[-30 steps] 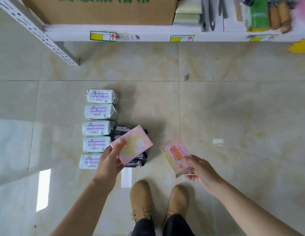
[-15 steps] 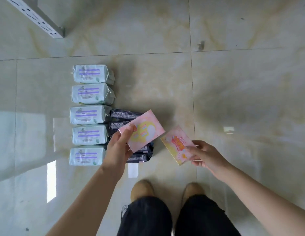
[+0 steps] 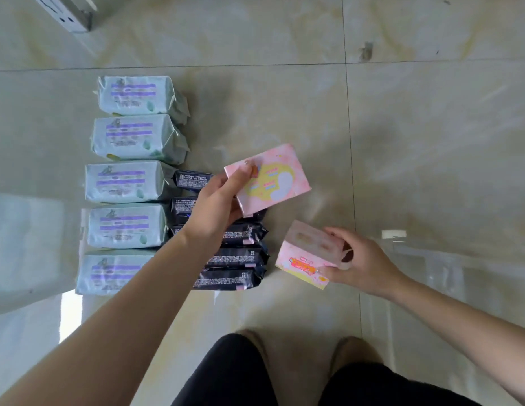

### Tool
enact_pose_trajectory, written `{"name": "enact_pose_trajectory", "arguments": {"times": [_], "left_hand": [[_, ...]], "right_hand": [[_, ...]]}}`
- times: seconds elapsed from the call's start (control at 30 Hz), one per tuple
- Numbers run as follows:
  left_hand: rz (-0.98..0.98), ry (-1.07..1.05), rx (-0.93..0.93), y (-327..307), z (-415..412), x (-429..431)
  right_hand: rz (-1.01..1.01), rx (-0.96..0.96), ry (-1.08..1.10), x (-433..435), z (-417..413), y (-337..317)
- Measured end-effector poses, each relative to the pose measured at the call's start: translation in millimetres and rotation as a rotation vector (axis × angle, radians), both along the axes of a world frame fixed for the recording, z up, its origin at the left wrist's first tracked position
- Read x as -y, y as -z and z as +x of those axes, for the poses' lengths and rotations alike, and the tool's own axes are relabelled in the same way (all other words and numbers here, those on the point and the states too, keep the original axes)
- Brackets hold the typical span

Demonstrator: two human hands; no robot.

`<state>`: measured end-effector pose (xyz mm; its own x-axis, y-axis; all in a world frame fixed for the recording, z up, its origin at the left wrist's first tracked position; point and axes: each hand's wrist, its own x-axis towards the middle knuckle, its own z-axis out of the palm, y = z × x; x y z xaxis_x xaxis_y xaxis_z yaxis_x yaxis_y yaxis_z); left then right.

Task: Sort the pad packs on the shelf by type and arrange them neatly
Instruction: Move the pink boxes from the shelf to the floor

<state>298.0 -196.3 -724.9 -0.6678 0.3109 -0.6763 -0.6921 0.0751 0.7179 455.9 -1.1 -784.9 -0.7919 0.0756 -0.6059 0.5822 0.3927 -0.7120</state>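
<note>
Head view: L hand (image 3: 217,209) pinches the upper pink pack (image 3: 273,180) at its L end, thumb on the printed top face, fingers curled under. Pack is in the air over the R edge of the black packs (image 3: 237,256), face up. Long axis runs L–R, with the R end angled away from the person.

R hand (image 3: 363,265) grips the lower pink pack (image 3: 308,256) by its R end, thumb on the far side, fingers on the near edge. Pack is tilted, low, just R of the black packs; can't tell if it touches the floor (image 3: 431,142). Long axis runs far-L to near-R.

Five green packs (image 3: 126,183) lie in a column on the floor, long axes L–R. Black packs sit in a column against the lower three, partly hidden by the L arm.
</note>
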Motion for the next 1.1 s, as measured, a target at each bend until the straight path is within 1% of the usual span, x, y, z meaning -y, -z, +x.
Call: {"name": "enact_pose_trajectory", "arguments": {"times": [0.13,0.17,0.2,0.23,0.33,0.37,0.4,0.43,0.47,0.53,0.57,0.6,0.67,0.73,0.8,0.87,0.93,0.97,1.03,1.1], "left_hand": [[0.022,0.107,-0.049,10.5,-6.8,-3.5],[0.024,0.140,-0.066,11.8,-8.7,-4.5],[0.023,0.165,-0.080,11.9,-10.2,-5.5],[0.024,0.184,-0.096,12.0,-11.4,-6.3],[0.044,0.259,-0.141,7.6,-11.1,-10.6],[0.049,0.282,-0.152,7.0,-11.3,-11.4],[0.047,0.301,-0.153,5.4,-11.4,-12.8],[0.048,0.322,-0.154,4.2,-11.6,-13.3],[0.056,0.340,-0.152,2.8,-12.1,-14.0],[0.076,0.379,-0.160,0.2,-11.2,-13.8],[0.087,0.393,-0.170,-0.1,-9.8,-13.4],[0.107,0.398,-0.174,-0.7,-8.0,-12.5],[0.153,0.387,-0.212,-3.5,-5.1,-11.2],[0.164,0.434,-0.336,-6.4,-1.3,-10.0],[0.123,0.536,-0.485,-12.4,6.0,-10.8],[0.092,0.612,-0.558,-16.5,14.6,-12.5],[0.115,0.615,-0.529,-19.5,22.6,-13.5],[0.135,0.584,-0.504,-21.6,25.9,-14.4],[0.180,0.473,-0.388,-25.8,26.8,-15.5],[0.220,0.403,-0.266,-26.4,22.8,-14.0]], "right_hand": [[0.328,-0.292,-0.298,1.5,13.4,26.5],[0.385,-0.382,-0.359,1.2,17.4,34.7],[0.420,-0.432,-0.407,1.3,20.7,42.0],[0.432,-0.430,-0.449,1.8,22.9,46.8],[0.447,-0.333,-0.590,-0.4,24.6,50.0],[0.453,-0.318,-0.602,-3.3,22.3,46.9],[0.425,-0.306,-0.552,-6.9,18.1,39.6],[0.344,-0.292,-0.420,-10.0,12.3,29.1],[0.215,-0.285,-0.220,-12.5,3.8,15.0],[-0.193,-0.256,0.216,-18.3,-16.3,-13.5],[-0.389,-0.232,0.349,-19.9,-25.2,-25.4],[-0.540,-0.185,0.401,-20.8,-32.6,-36.2],[-0.804,-0.055,0.383,-20.2,-45.0,-54.6],[-0.996,0.038,0.341,-15.2,-51.4,-68.2],[-1.042,0.052,0.350,-13.3,-55.1,-73.5],[-0.986,0.005,0.414,-15.2,-56.8,-73.6],[-0.924,-0.103,0.447,-18.1,-55.9,-73.9],[-0.895,-0.153,0.442,-19.5,-54.5,-74.9],[-0.840,-0.225,0.419,-21.9,-50.7,-76.3],[-0.839,-0.268,0.342,-25.4,-48.3,-75.5]]}}
